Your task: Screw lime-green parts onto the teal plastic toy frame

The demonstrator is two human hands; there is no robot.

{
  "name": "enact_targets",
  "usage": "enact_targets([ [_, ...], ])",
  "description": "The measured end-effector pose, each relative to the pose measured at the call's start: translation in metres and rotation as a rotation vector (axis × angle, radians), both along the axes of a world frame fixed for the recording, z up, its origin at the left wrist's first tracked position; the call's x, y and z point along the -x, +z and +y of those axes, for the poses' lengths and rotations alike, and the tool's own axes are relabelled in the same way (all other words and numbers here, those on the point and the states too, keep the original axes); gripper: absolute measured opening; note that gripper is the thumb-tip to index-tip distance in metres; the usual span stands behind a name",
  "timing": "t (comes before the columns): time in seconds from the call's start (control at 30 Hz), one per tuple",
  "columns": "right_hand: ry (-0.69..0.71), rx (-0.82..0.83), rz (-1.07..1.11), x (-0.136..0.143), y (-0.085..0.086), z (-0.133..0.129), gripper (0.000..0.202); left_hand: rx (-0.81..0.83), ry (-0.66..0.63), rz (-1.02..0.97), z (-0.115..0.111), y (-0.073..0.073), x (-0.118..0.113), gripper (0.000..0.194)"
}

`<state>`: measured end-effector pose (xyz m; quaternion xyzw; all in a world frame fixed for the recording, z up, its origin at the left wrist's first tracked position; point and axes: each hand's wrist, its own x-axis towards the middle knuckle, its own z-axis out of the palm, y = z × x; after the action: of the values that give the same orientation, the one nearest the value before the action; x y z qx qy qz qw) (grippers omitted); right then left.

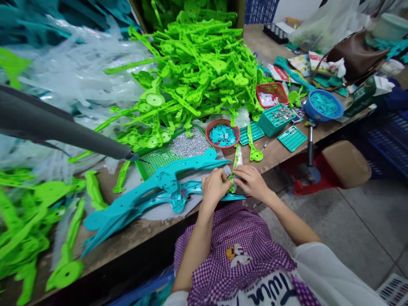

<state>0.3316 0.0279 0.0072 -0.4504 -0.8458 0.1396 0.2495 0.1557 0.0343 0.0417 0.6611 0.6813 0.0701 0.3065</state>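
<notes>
My left hand (215,187) is closed, with thumb and fingers pinched on a narrow bright-green plastic part (237,156) at the table's front edge. Opposite it, my right hand (251,180) has its fingertips pressed on the same part. Most of the part's near end is hidden behind the fingers. Beside my left hand lie long turquoise plastic shells (134,197), with thin dark and red wires showing in the lower one. Just beyond the hands, another green part with a round end (256,155) rests on the table.
A large heap of green parts (197,80) fills the back. A green tray (162,158) of small metal pieces, a red basket (219,145) of turquoise pieces and stacked teal trays (270,123) stand close. A dark grey pointed tool (63,123) juts in from the left. A hammer (310,144) overhangs the edge.
</notes>
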Motion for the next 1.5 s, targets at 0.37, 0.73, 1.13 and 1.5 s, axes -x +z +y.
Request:
enact_targets([
  [0.37,-0.032,0.083,-0.028,0.028,0.009,-0.015,0.033,0.000,-0.026,-0.060,0.002,-0.004,0.004,0.010],
  [0.73,0.104,0.062,-0.234,0.018,0.017,-0.011,0.030,-0.460,-0.323,-0.326,-0.026,-0.021,0.070,0.015],
  [1.13,0.078,0.037,-0.295,0.026,0.025,-0.014,0.026,-0.500,-0.506,-0.084,-0.010,-0.015,0.098,0.023],
  [1.5,0.056,0.028,-0.352,0.029,0.029,-0.018,0.027,-0.359,-0.564,0.182,0.008,-0.002,0.133,0.028],
])
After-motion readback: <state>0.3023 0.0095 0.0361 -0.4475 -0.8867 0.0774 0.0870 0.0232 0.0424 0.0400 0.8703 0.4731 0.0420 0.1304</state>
